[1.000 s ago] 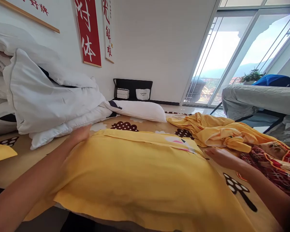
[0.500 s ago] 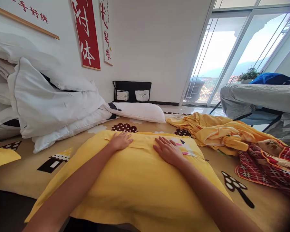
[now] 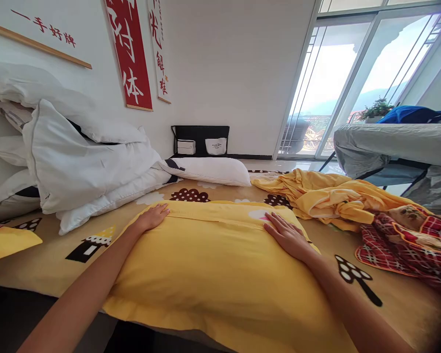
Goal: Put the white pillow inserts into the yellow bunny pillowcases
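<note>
A plump pillow in a yellow pillowcase (image 3: 206, 264) lies in front of me on the bed, its near edge reaching past the bed's front edge. My left hand (image 3: 153, 217) rests open on its far left corner, fingers stretched out. On the far right part lies my right hand (image 3: 287, 237), also open with the palm down, beside a white and pink print that it partly covers. A flap seam runs along the pillowcase's far side between the hands. Neither hand grips the cloth.
White pillows (image 3: 91, 166) are heaped at the left, and another white pillow (image 3: 213, 170) lies beyond. Crumpled yellow cloth (image 3: 327, 196) and red plaid fabric (image 3: 389, 245) lie at the right on the patterned bedsheet (image 3: 353, 304). A grey-covered table (image 3: 393, 142) stands farther right.
My hands have moved apart over the pillow, the left one toward the left corner and the right one toward the right side. The flap seam shows more fully now.
</note>
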Demonstrator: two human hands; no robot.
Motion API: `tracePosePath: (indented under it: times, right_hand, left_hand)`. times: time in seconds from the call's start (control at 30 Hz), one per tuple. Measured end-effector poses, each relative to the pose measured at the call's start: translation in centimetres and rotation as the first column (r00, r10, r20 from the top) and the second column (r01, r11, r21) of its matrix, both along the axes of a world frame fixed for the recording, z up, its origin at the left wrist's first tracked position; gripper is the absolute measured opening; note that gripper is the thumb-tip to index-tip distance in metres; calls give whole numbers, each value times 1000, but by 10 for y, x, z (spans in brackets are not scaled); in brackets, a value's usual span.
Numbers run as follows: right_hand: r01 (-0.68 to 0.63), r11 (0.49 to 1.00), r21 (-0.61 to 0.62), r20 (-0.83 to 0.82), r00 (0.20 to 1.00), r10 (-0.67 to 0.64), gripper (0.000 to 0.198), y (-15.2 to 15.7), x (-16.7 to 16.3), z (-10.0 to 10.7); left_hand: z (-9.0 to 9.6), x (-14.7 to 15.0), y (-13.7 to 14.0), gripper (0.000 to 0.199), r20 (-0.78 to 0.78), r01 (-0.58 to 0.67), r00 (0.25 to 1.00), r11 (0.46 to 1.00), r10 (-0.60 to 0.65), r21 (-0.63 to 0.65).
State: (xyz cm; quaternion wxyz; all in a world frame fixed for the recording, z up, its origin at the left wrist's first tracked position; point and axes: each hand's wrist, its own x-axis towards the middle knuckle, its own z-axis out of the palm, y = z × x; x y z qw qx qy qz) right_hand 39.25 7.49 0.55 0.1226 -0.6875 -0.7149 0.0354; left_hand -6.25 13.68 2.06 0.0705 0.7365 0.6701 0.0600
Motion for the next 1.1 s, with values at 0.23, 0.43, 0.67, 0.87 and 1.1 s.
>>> tracePosePath:
  times: [0.23, 0.43, 0.67, 0.87, 1.1]
  right_hand:
    - [7, 1000, 19, -5, 1000, -7, 66, -1, 4, 0]
    - [12, 1000, 26, -20, 1000, -12, 66, -3, 4, -2]
    - [23, 1000, 0, -23, 999, -23, 67, -4, 3, 4]
    - [9, 1000, 6, 3, 1000, -9, 66, 2, 7, -2]
    - [14, 1000, 24, -39, 999, -13, 68, 7, 13, -8]
  left_hand:
    - [16, -6, -20, 75, 68, 43, 997, 997, -39, -64]
    - [23, 3, -26, 74, 80, 28, 997, 997, -22, -75]
    - [22, 2, -20, 73, 104, 29, 994, 999, -24, -41]
    - [19, 2, -15, 75, 102, 17, 995, 997, -9, -75]
    - [19, 3, -19, 74, 81, 13, 997, 997, -7, -73]
